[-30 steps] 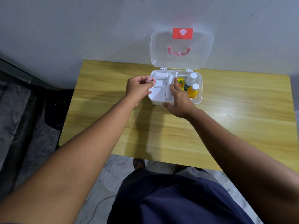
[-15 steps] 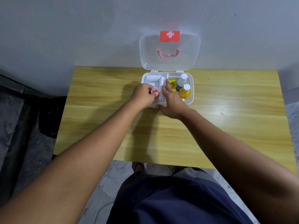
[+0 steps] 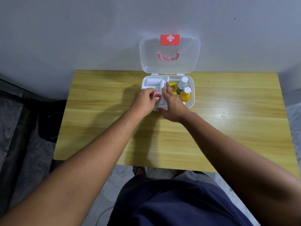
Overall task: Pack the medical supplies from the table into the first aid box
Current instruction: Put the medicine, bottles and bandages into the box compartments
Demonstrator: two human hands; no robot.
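A white cross — no lettering (red patch) — marks the lid.
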